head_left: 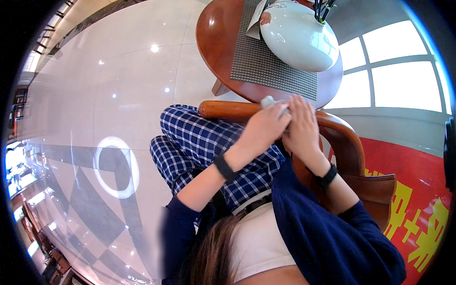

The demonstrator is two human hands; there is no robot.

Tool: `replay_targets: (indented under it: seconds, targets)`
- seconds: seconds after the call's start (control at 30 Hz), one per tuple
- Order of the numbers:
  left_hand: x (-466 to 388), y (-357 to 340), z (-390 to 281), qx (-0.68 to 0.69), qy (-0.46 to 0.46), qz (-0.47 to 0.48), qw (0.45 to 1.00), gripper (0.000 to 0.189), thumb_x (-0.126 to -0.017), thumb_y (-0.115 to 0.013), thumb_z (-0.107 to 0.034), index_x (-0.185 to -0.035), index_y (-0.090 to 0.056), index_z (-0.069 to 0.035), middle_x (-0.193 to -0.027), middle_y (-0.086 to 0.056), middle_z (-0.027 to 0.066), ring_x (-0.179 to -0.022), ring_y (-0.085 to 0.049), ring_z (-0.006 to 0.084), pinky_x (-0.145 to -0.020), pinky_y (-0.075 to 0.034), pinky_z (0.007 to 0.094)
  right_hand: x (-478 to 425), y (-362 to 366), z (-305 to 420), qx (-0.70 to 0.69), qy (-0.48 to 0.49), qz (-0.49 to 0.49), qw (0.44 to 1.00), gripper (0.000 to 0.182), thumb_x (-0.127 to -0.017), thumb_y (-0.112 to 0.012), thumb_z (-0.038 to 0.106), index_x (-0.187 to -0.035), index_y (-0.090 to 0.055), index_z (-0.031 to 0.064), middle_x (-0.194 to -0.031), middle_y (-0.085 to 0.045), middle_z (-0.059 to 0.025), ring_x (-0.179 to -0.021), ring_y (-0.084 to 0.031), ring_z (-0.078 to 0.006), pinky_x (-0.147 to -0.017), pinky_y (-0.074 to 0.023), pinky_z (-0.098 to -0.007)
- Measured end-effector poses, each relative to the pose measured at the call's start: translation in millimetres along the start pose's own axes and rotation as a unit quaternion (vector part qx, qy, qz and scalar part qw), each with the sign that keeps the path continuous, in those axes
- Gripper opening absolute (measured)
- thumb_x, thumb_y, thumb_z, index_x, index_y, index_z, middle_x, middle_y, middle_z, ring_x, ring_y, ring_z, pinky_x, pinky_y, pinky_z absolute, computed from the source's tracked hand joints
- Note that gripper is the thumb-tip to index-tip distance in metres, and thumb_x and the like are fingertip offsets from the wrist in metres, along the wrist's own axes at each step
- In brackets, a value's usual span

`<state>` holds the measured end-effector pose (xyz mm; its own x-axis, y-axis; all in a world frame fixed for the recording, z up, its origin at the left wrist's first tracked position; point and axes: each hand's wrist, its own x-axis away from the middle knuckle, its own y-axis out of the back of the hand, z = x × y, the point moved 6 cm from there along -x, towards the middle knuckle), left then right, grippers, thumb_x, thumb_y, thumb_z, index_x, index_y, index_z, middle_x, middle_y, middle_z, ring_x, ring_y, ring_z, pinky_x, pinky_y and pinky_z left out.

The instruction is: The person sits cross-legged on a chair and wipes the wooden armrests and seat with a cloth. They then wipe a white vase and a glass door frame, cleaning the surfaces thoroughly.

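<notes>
My left hand [265, 124] is bent around a small crumpled whitish piece, which looks like a cloth or tissue [269, 101]. Part of it sticks out above my knuckles and the rest is hidden. Close against it, my right hand [302, 124] is stretched out with its fingers straight and nearly together. Its palm side is turned away, so whether it also grips the cloth is not shown. Both hands are slightly blurred, above the wooden armrest [228, 109] of a chair. A black band circles each wrist.
Beyond the armrest is a round wooden table [213, 42] with a woven grey placemat [285, 80]. On it stand a white ceramic vase [299, 37] with stems and a folded card [255, 25]. A red panel with yellow writing [402, 192] lies to the right. Glossy tiles [139, 78] cover the floor.
</notes>
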<state>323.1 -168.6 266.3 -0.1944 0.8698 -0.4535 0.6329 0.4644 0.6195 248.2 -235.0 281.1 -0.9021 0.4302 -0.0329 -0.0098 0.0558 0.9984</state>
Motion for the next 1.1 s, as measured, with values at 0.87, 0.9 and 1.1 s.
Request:
replay_targets:
  seconds: [0.87,0.9,1.1]
  targets:
    - [34.4,32.1,18.0,-0.07,0.015,0.018,0.997,0.044,-0.085,-0.05,-0.004,-0.13,-0.045,-0.006,-0.136,-0.042,0.0185,-0.123,-0.044,0.0337,-0.105,-0.036,0.0435,8.1,19.4,-8.7,0.047,0.044,-0.008,0.998,0.073,-0.069,-0.065,0.008,-0.136,-0.037,0.003,-0.133,-0.044,-0.0135,-0.124,-0.041,-0.0273,-0.108,-0.0276,-0.0429]
    - [36.9,30.5,21.2,-0.112,0.014,0.013,0.994,0.045,-0.085,-0.049,-0.004,-0.13,-0.045,-0.006,-0.136,-0.042,0.0187,-0.124,-0.043,0.0339,-0.106,-0.034,0.0445,11.5,22.0,-11.6,0.047,0.042,-0.021,0.998,0.077,-0.067,-0.069,0.012,-0.136,-0.036,0.0023,-0.132,-0.044,-0.0138,-0.125,-0.041,-0.028,-0.109,-0.0267,-0.0431]
    - [105.7,46.7,45.4,-0.136,0.112,-0.005,0.984,0.048,-0.08,-0.059,-0.006,-0.127,-0.049,-0.006,-0.133,-0.045,0.0177,-0.126,-0.042,0.0321,-0.108,-0.031,0.0466,-29.7,-31.4,44.5,0.05,0.074,0.01,0.996,0.095,-0.061,-0.079,0.02,-0.14,-0.029,0.0014,-0.121,-0.049,-0.0119,-0.111,-0.05,-0.0286,-0.098,-0.0381,-0.0395]
